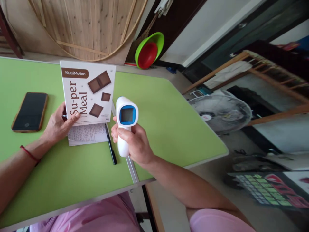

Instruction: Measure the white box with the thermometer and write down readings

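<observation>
White thermometer [127,124]: gun-shaped, blue frame around a grey screen; held upright above the table, screen toward camera, no digits readable.
Right hand [137,143]: fingers wrapped around thermometer handle, thumb across its near side.
White box [96,93]: just left of thermometer; printed "NutriMotion" and "Su-per Meal" with chocolate pieces; held face toward camera, contact with table hard to tell.
Left hand [59,124]: gripping box at lower left corner, thumb on front, other fingers mostly hidden behind; red bracelet [29,154] on wrist.
Paper [88,136]: covered in handwriting, flat on table, partly hidden by box.
Black pen [111,146]: on table, at right edge of paper.
Phone [30,111]: dark screen, brown case, left of left hand.
Green table [183,119]: under all these; metal seam across it.
Beyond: green basin [159,40] with red basin [147,55] inside; fan [219,114] at right, blurred.
</observation>
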Demonstrator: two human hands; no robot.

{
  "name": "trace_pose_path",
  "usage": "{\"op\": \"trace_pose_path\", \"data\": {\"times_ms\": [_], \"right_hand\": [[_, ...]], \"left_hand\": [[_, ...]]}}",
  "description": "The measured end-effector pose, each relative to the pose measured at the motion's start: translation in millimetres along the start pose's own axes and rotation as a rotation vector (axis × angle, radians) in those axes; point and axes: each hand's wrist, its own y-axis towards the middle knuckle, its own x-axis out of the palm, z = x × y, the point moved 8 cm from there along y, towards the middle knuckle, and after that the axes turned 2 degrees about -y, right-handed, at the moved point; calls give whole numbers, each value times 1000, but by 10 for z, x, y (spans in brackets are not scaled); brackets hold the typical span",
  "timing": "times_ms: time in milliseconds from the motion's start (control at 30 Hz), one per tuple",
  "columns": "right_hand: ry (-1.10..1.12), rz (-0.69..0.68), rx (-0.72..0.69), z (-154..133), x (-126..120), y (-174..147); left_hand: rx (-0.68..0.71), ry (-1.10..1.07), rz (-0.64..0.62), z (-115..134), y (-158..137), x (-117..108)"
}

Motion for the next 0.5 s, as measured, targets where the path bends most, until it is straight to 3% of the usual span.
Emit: {"op": "trace_pose_path", "data": {"times_ms": [300,500], "right_hand": [[11,73,56,102,-221,-107],[-48,79,54,128,-293,-109]], "left_hand": [[-53,40,-2,18,30,-26],[-127,-75,-9,25,32,-42]]}}
